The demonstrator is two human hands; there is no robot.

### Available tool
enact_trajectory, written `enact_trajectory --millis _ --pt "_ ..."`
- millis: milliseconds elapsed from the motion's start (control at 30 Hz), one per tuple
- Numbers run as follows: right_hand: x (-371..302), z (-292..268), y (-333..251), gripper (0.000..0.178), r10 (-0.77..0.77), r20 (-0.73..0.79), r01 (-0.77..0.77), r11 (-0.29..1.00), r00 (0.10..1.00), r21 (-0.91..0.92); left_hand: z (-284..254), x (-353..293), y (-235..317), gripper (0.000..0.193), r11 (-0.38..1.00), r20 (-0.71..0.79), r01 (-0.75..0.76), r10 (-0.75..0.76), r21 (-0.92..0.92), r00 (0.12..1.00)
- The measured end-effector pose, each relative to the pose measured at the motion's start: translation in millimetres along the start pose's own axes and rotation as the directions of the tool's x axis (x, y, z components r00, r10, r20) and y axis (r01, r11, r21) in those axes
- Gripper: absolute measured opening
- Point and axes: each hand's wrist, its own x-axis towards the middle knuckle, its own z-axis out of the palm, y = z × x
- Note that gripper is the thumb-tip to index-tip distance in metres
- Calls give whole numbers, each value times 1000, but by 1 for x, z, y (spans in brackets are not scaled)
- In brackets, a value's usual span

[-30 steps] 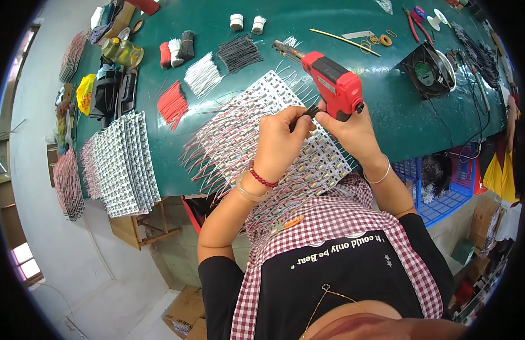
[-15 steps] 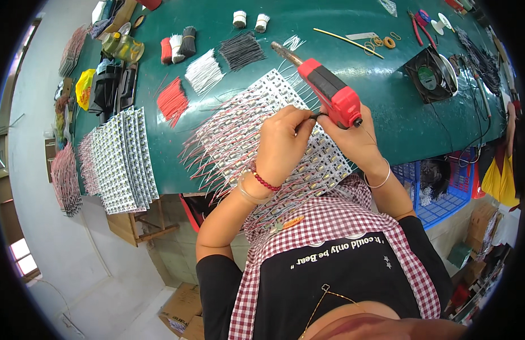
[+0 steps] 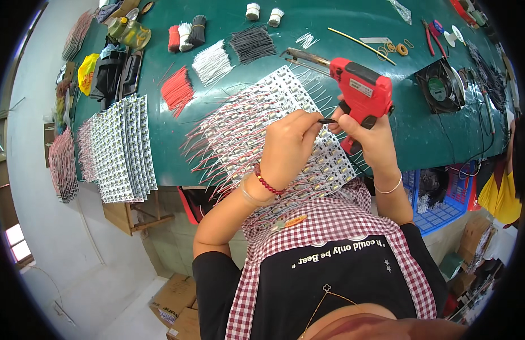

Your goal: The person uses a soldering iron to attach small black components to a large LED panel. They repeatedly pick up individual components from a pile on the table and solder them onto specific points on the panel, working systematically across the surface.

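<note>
My right hand (image 3: 377, 144) is wrapped round the handle of a red and black soldering gun (image 3: 362, 88), whose metal tip points up and left over the table. The thumb and fingers of my left hand (image 3: 291, 139) are closed in a pinch on a short bunch of thin black wires (image 3: 328, 120). The far end of that bunch meets my right thumb. Beneath both hands lies a slanted circuit-board panel (image 3: 284, 82) with rows of small parts. Many red and white wires (image 3: 203, 150) stick out along its left side, and part of the panel is hidden by my hands.
Left of the panel are loose red wires (image 3: 177, 92), white wires (image 3: 212, 63) and black wires (image 3: 253, 46). Several stacked circuit panels (image 3: 118, 150) overhang the front edge at left. A small black fan (image 3: 440, 86) stands at right, with a cable trailing from it.
The soldering gun has swung round in my right hand, so its side and handle now show and its tip lies flatter. My left hand keeps its pinch. The whole view has shifted slightly.
</note>
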Motion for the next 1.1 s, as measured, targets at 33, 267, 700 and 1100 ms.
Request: enact_trajectory --millis 33,267,700,1100 --pt "0 -2 2 41 -1 2 1 1000 1000 25 -1 0 0 11 1000 14 11 -11 -12 1000" --pt "-1 -4 3 39 4 50 -7 999 999 53 -2 -1 9 11 994 63 44 -38 -100 997" --pt "17 -17 -6 38 89 -16 -89 996 996 23 -45 62 -113 16 843 62 -307 313 442 948" --pt "12 -2 6 20 181 -105 -196 967 978 -160 -47 68 -130 26 732 287 -549 469 404 835"
